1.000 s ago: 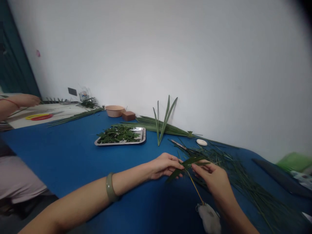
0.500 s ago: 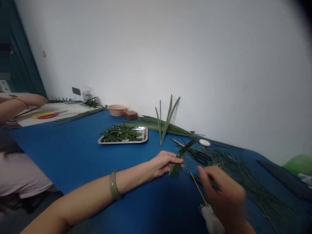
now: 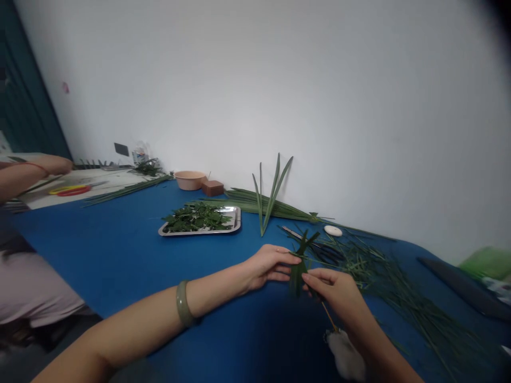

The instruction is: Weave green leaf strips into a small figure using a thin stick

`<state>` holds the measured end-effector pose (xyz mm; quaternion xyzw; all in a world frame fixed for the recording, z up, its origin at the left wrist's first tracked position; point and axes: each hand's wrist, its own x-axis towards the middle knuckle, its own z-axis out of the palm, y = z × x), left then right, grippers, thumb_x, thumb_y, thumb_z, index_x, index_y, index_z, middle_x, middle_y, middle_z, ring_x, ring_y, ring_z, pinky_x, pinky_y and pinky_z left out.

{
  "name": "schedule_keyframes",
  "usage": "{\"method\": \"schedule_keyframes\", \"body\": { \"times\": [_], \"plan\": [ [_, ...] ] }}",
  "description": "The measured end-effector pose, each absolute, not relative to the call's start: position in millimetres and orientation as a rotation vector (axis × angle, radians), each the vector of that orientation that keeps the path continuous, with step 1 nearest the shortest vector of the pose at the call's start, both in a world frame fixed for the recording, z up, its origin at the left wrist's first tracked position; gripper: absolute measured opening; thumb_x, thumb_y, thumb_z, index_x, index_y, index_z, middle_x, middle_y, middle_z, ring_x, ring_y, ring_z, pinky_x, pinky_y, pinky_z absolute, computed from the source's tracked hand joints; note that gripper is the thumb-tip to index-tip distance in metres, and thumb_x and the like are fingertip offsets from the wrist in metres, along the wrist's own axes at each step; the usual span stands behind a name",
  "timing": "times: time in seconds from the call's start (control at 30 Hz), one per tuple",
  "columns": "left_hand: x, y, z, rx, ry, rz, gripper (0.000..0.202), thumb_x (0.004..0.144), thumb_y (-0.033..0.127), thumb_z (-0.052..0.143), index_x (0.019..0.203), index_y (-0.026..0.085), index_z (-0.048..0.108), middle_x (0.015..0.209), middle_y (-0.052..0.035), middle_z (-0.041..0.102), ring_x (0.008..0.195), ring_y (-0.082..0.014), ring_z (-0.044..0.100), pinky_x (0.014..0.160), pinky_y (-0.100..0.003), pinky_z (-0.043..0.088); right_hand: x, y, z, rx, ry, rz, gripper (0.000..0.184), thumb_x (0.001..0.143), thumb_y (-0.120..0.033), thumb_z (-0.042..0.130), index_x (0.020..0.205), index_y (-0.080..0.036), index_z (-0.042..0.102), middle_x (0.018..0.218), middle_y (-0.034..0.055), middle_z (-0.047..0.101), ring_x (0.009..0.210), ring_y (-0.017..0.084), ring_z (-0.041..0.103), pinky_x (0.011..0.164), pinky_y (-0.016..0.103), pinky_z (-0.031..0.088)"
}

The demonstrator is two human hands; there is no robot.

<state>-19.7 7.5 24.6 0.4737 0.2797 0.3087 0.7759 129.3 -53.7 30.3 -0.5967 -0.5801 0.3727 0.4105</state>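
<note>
Between my two hands, just above the blue tabletop, is a folded green leaf strip [image 3: 296, 279] with its dark ends crossing at the top. My left hand [image 3: 269, 266], with a bangle on its wrist, pinches the upper left side of the strip. My right hand [image 3: 333, 290] grips its lower right side between thumb and fingers. A thin yellow cord [image 3: 329, 315] hangs below the right hand, leading to a whitish tassel-like bundle [image 3: 346, 354]. Black-handled scissors [image 3: 325, 252] lie behind the hands, partly covered by leaf scraps.
A metal tray [image 3: 237, 223] of cut leaves sits left of centre. Long leaves [image 3: 255, 198], a brown block [image 3: 213, 187] and a peach bowl [image 3: 189, 181] line the wall. Leaf scraps [image 3: 403, 298] cover the right side. A co-worker's hand [image 3: 58, 165] is at far left.
My right hand has come in leftward from beside the leaf strip and now grips it. The strip's top shows crossed ends instead of one slanting end. My left hand keeps its hold.
</note>
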Motion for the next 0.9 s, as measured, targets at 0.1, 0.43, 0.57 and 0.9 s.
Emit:
{"method": "schedule_keyframes", "body": {
  "times": [0.1,0.43,0.57,0.9],
  "plan": [
    [-18,9,23,1.044,0.628,0.663,0.025,0.05,0.024,0.07,0.064,0.011,0.054,0.068,-0.0037,0.059,0.062,-0.0103,0.056,0.059,-0.02,0.041,130,-54,31,-1.514,-1.436,0.955,0.021,0.06,-0.034,0.058,0.065,-0.013,0.064,0.051,-0.0002,0.06,0.045,0.009,0.048,0.043,0.019,0.037],
    [-17,6,21,1.048,0.635,0.722,0.022,0.052,0.024,0.068,0.065,0.011,0.056,0.071,-0.004,0.059,0.065,-0.0109,0.055,0.059,-0.021,0.042,130,-54,31,-1.551,-1.547,0.928,0.021,0.062,-0.034,0.055,0.055,-0.015,0.062,0.048,-0.0027,0.055,0.043,0.008,0.042,0.04,0.019,0.031],
    [-16,4,20,1.038,0.64,0.732,0.02,0.053,0.023,0.066,0.066,0.013,0.055,0.07,-0.0022,0.058,0.061,-0.0104,0.055,0.058,-0.022,0.043,130,-53,31,-1.568,-1.678,0.828,0.021,0.066,-0.032,0.051,0.058,-0.015,0.061,0.05,-0.0025,0.055,0.046,0.009,0.044,0.043,0.019,0.031],
    [-10,15,-4,1.033,0.707,0.727,0.028,0.054,0.028,0.065,0.051,0.015,0.04,0.045,0.0073,0.039,0.037,-0.0026,0.036,0.039,-0.014,0.031,152,-83,29,-1.699,-1.955,0.422,0.02,0.071,-0.036,0.048,0.073,-0.025,0.065,0.073,-0.0006,0.066,0.071,0.017,0.057,0.064,0.024,0.037]
  ]
}}
